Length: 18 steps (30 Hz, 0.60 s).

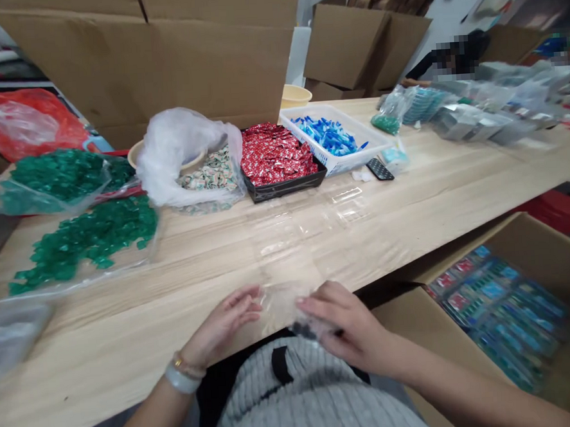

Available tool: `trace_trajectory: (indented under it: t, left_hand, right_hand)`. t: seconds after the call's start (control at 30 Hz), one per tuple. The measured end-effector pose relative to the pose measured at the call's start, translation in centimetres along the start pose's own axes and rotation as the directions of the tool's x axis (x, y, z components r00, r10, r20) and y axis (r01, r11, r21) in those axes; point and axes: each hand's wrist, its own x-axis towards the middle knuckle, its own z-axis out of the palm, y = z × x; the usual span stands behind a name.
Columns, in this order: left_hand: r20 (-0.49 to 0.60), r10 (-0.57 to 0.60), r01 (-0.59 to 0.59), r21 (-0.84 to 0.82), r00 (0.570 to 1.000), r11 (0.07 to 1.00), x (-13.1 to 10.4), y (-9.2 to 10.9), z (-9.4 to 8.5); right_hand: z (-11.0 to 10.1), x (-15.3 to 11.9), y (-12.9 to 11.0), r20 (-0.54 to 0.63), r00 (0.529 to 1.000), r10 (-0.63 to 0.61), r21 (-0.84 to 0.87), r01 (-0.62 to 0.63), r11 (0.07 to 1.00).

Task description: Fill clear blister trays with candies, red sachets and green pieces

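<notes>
Above my lap at the table's front edge, a clear plastic package [279, 302] is held up, see-through and blurred, with something dark at its lower end. My right hand [347, 322] grips its right side, thumb and fingers closed on it. My left hand [231, 316] is at the package's left edge, fingers stretched out and slightly apart; whether the fingertips touch the plastic is hard to make out. Clear plastic trays or sheets [310, 228] lie on the table just beyond my hands.
Green pieces [88, 241] lie on plastic at left. Behind are a white bag [174, 143] of small packets, a black tray [288, 189] of red packets and a white basket [337, 165] of blue items. An open carton [407, 322] with packed goods stands right. A person [453, 55] is far right.
</notes>
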Motion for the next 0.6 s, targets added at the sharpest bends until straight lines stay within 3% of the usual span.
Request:
trace_trajectory:
  t: [0.07,0.13,0.2,0.27,0.43,0.53,0.6]
  left_hand:
    - [-0.217,0.116,-0.069,0.213,0.969,0.975,-0.2,0.4,-0.9]
    - [-0.282,0.206,-0.088,0.38,0.937,0.921,-0.2,0.0,-1.3]
    - [-0.205,0.267,-0.128,0.515,0.942,0.847,0.0,-1.0,-1.0]
    - [-0.063,0.333,-0.21,0.664,0.941,0.718,0.5,-2.4,-0.2]
    - [0.3,0.424,-0.412,0.889,0.855,0.201,1.9,-4.7,2.2]
    - [0.371,0.427,-0.439,0.896,0.825,0.069,1.5,-4.6,3.4]
    - [0.361,0.453,-0.422,0.906,0.815,0.037,0.8,-3.7,3.0]
  right_hand:
    - [2.3,-0.5,1.5,0.119,0.991,-0.066,-0.277,0.097,0.956]
    - [4.8,-0.9,3.5,0.176,0.984,-0.025,-0.438,0.101,0.893]
    - [6.8,-1.2,5.5,0.174,0.985,0.014,-0.504,0.076,0.86]
    - [7.6,-1.5,7.3,0.158,0.987,0.021,-0.529,0.067,0.846]
    - [5.2,-3.3,9.4,0.035,0.999,-0.001,-0.57,0.021,0.821]
    - [3.7,-4.5,9.6,-0.128,0.992,-0.013,-0.56,-0.061,0.826]
    - [3.7,-3.5,10.6,-0.133,0.989,-0.065,-0.523,-0.014,0.852]
